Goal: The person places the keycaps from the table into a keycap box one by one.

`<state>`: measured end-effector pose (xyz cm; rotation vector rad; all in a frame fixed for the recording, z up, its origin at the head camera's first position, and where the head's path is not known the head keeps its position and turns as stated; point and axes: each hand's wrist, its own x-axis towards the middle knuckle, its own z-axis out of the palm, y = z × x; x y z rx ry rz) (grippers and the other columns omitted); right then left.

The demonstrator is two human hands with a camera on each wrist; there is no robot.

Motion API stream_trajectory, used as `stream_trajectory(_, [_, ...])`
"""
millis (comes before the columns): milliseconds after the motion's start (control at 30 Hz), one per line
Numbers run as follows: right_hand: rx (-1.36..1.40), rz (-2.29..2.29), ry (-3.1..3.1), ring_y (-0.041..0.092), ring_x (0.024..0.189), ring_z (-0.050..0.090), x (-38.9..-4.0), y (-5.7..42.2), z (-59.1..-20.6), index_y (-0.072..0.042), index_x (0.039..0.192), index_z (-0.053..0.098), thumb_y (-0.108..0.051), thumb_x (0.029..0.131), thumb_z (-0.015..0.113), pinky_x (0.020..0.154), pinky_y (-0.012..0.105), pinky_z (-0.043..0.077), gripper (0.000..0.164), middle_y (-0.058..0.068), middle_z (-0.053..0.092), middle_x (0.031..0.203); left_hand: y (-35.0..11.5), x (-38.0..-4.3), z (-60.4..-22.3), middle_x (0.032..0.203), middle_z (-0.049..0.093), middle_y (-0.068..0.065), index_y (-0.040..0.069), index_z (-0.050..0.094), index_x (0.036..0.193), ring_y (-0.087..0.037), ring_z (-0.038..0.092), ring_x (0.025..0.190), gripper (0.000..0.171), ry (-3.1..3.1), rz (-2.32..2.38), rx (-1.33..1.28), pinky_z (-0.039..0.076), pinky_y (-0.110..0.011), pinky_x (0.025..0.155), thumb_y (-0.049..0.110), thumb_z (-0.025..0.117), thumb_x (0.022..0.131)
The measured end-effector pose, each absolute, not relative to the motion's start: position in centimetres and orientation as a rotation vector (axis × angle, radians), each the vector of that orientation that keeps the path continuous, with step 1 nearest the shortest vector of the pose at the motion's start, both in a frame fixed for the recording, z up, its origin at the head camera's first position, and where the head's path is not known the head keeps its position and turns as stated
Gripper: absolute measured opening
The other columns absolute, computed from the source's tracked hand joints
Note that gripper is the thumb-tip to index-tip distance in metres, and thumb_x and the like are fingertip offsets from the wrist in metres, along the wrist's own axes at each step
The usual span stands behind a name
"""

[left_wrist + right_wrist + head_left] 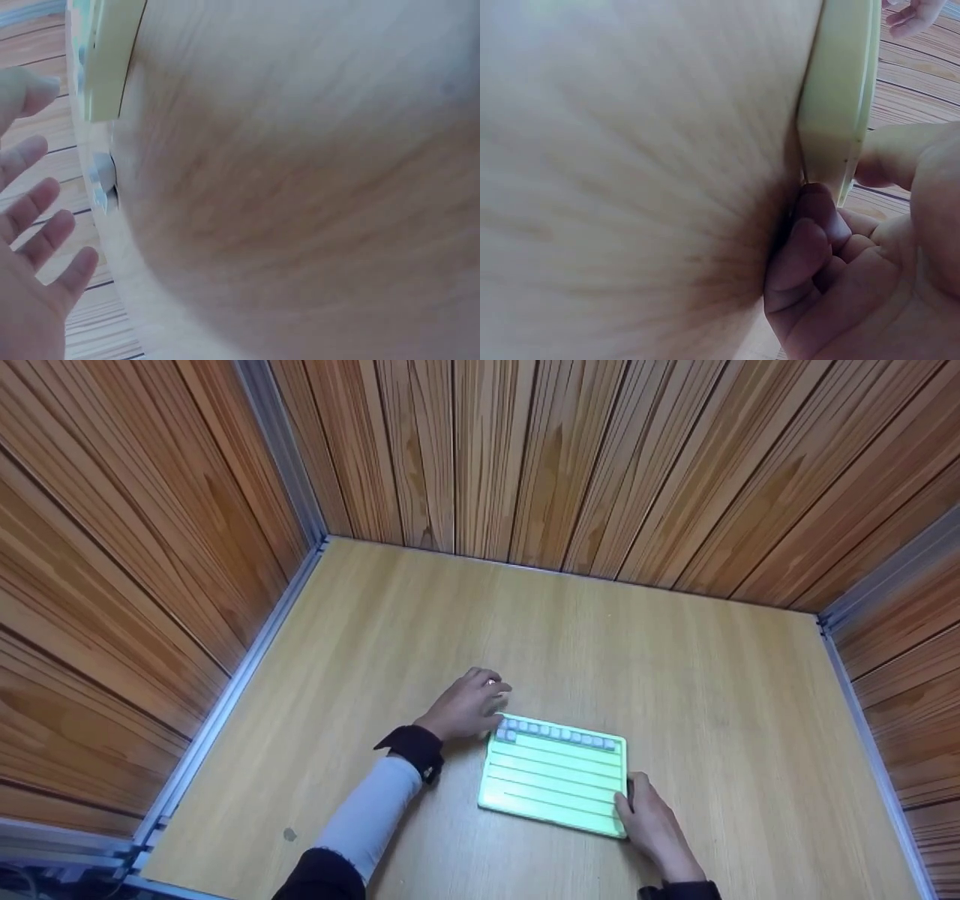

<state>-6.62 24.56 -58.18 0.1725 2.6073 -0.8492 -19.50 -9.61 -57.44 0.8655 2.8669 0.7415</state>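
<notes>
A light green tray with ridged rows lies slightly turned on the table. Small pale grey-blue blocks fill its far row, and a couple sit at the left of the second row. My right hand grips the tray's right edge, thumb on the upper side and curled fingers against the side near the tabletop. Beside the far left corner is my left hand; its fingers are spread and loosely bent in the left wrist view. Close to those fingers, small pale blocks rest on the table beyond the tray's corner.
The wooden tabletop is bounded by wood-plank walls at the back and sides, with metal rails along the edges. A small dark spot marks the table at the front left.
</notes>
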Motion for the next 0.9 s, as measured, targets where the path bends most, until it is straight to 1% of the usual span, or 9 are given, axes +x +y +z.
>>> stream_trajectory(100, [0.165,-0.859,2.612,0.028,0.110,0.055,-6.5,24.5,-58.2,0.006,0.141,0.039,-0.019,0.105,0.048,0.088,0.046,0.048,0.046,0.025,0.054,0.133,-9.8,-19.9,-57.5,0.136,0.057,-0.008,0.015,0.063,0.135,-0.024,0.049,0.129,0.041,2.913,0.735,0.868,0.045,-0.040,0.105,0.025,0.068,0.096])
stream_trajectory(200, [0.160,-0.862,2.616,0.029,0.112,0.057,-6.4,24.5,-58.2,0.006,0.141,0.040,-0.020,0.104,0.049,0.089,0.046,0.048,0.045,0.026,0.054,0.134,-9.8,-20.3,-57.5,0.133,0.059,-0.009,0.013,0.065,0.132,-0.025,0.052,0.126,0.036,2.944,0.743,0.863,0.047,-0.040,0.102,0.020,0.067,0.097])
stream_trajectory(367, [0.180,-0.867,2.604,0.029,0.110,0.055,-6.5,24.6,-58.2,0.005,0.141,0.039,-0.019,0.105,0.049,0.088,0.045,0.048,0.045,0.025,0.054,0.133,-9.7,-21.1,-57.3,0.134,0.058,-0.009,0.012,0.065,0.133,-0.025,0.052,0.125,0.038,2.932,0.734,0.812,0.047,-0.040,0.102,0.015,0.068,0.095])
stream_trajectory(533, [0.177,-0.871,2.607,0.034,0.119,0.055,-6.5,24.6,-58.1,0.005,0.141,0.039,-0.020,0.105,0.048,0.094,0.050,0.047,0.045,0.026,0.053,0.136,-9.7,-22.0,-57.4,0.136,0.056,-0.007,0.014,0.064,0.134,-0.023,0.050,0.127,0.040,2.898,0.690,0.744,0.046,-0.036,0.104,0.011,0.068,0.095])
stream_trajectory(667, [0.167,-0.871,2.618,0.031,0.114,0.056,-6.5,24.6,-58.1,0.005,0.140,0.040,-0.020,0.105,0.049,0.092,0.049,0.048,0.044,0.025,0.054,0.132,-9.5,-22.4,-57.2,0.136,0.056,-0.007,0.013,0.065,0.133,-0.023,0.050,0.128,0.039,2.878,0.675,0.712,0.046,-0.035,0.105,0.009,0.068,0.095])
stream_trajectory(900, [0.164,-0.865,2.620,0.029,0.111,0.055,-6.4,24.6,-58.1,0.005,0.140,0.040,-0.020,0.105,0.049,0.090,0.048,0.048,0.044,0.023,0.054,0.133,-9.1,-23.2,-57.0,0.136,0.058,-0.010,0.010,0.067,0.130,-0.026,0.051,0.127,0.037,2.860,0.624,0.747,0.046,-0.039,0.105,0.004,0.068,0.094])
